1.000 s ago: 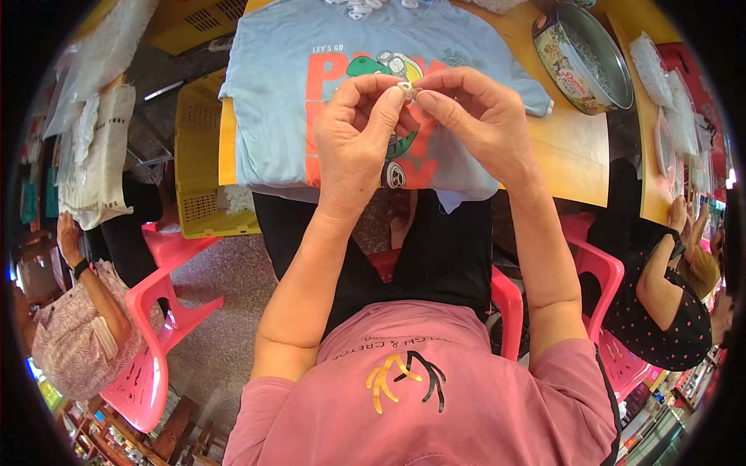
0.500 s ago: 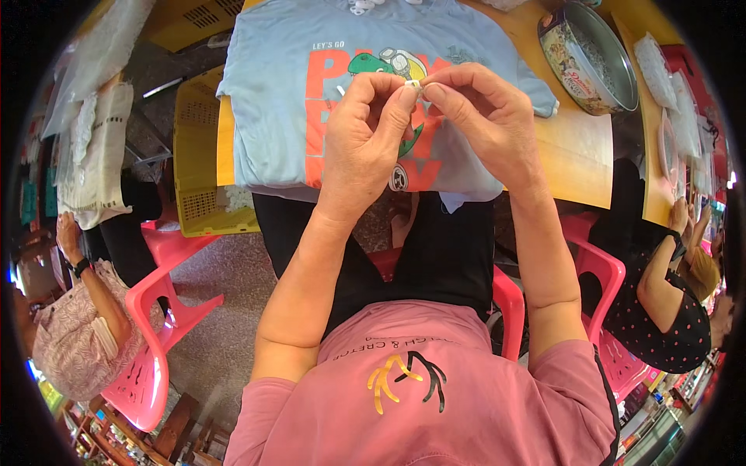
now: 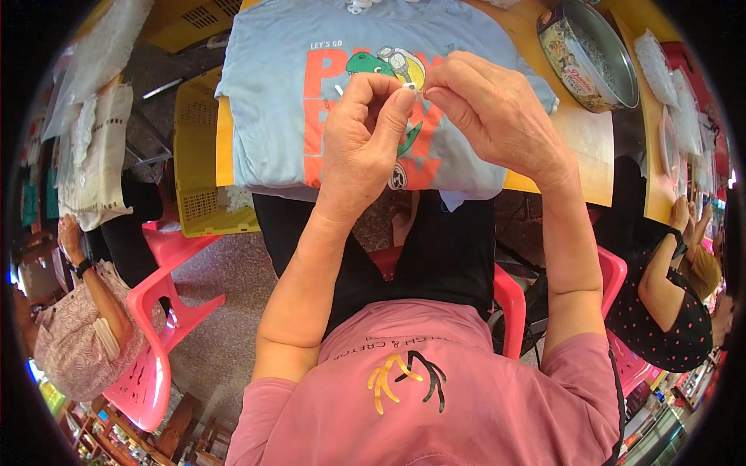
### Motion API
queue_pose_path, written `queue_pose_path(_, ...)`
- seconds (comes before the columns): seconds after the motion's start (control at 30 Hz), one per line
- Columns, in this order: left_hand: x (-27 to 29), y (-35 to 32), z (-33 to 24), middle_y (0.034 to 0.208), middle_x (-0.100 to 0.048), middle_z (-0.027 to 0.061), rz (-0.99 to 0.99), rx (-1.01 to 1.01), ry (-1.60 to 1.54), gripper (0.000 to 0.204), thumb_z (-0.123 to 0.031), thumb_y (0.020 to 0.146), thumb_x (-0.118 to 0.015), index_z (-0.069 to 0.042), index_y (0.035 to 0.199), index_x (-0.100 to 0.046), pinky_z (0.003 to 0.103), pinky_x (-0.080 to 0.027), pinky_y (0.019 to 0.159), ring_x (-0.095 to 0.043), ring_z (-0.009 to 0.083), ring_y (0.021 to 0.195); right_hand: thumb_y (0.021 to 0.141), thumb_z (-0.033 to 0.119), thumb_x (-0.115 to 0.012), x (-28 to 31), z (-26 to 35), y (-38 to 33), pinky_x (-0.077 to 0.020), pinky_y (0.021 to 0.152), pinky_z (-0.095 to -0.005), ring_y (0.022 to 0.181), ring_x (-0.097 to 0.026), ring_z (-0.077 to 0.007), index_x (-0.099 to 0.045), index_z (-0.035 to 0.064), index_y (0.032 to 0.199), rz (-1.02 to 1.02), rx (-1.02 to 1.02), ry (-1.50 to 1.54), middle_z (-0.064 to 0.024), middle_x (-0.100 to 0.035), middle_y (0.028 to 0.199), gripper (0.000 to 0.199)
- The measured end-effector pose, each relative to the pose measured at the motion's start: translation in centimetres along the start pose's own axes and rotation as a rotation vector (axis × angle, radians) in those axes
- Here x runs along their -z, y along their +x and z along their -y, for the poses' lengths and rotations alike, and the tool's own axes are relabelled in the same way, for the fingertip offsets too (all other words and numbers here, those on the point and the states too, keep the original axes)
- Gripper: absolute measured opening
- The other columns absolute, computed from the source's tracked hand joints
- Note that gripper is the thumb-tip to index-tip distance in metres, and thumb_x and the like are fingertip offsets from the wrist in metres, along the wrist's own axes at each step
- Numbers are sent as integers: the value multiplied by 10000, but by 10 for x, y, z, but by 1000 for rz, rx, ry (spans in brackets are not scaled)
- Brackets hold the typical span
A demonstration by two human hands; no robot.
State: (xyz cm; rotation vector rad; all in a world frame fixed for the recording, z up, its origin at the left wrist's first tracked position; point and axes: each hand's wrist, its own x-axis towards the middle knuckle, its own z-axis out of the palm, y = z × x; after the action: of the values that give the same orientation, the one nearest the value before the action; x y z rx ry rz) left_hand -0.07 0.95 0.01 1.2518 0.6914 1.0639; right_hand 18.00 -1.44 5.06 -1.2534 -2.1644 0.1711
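Over a light blue T-shirt (image 3: 268, 116) with a dinosaur print, my left hand (image 3: 361, 132) pinches a small white piece (image 3: 409, 87) between thumb and index finger. What kind of piece it is, I cannot make out. Just to the right, my right hand (image 3: 497, 113) is raised with its fingers bent and thumb drawn close to the index finger. Anything between those fingertips is too small or hidden to name. A narrow gap separates the two hands. The shirt lies across the yellow table (image 3: 571, 147) and overhangs its front edge above my lap.
A metal tin (image 3: 594, 70) holding many small pale pieces stands at the table's right. More white pieces (image 3: 361, 6) lie at the shirt's far edge. A yellow crate (image 3: 198, 155) is at the left. Seated people are on both sides, on pink chairs (image 3: 148, 365).
My right hand has come away from the white piece, turning and shifting slightly right and up. The left hand still pinches the piece in nearly the same spot.
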Motion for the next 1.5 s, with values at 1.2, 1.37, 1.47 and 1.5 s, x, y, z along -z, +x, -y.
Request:
queue_pose_path(1.2, -2, -1, 4, 764, -555, -34, -74, -55, 43, 63, -85, 961, -605, -36, 935, -576, 190, -376, 541, -457, 28, 635, 907, 31, -594, -35, 0, -4, -441, 564, -356, 630, -525, -299, -567, -6, 925, -180, 2, 188, -125, -500, 775, 50)
queue_pose_path(1.37, 1, -1, -2, 785, -576, -25, -20, 41, -48, 74, -123, 981, -582, -52, 997, -583, 194, -406, 604, -482, 43, 663, 929, 45, -569, -32, -1, -4, -436, 574, -367, 643, -531, -299, -562, -7, 942, -162, -15, 166, -131, -516, 787, 54)
queue_pose_path(1.47, 2, -1, -3, 778, -575, -22, -36, 71, -105, 84, -136, 987, -575, -52, 993, -573, 197, -403, 601, -476, 44, 655, 958, 101, -550, -22, -2, -6, -436, 587, -361, 665, -546, -288, -565, 4, 950, -109, -102, 292, -126, -531, 788, 99)
queue_pose_path(1.5, 3, -1, -2, 777, -573, -20, -31, 62, -96, 88, -140, 989, -571, -52, 991, -569, 197, -399, 600, -472, 44, 655, 967, 127, -544, -19, -1, -7, -437, 594, -358, 671, -550, -285, -567, 8, 953, -120, -107, 253, -123, -536, 787, 122)
